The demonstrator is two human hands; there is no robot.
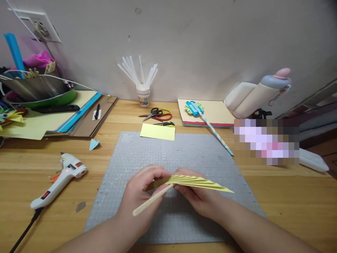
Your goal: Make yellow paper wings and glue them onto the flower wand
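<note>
While one cutting mat [163,151] lies beneath, our left hand [139,191] and right hand [201,200] grip one pleated yellow paper [195,181] and one craft stick [152,201].

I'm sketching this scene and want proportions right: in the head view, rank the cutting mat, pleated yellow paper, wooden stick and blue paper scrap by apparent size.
1. Cutting mat
2. Pleated yellow paper, partly hidden by fingers
3. Wooden stick
4. Blue paper scrap
</note>
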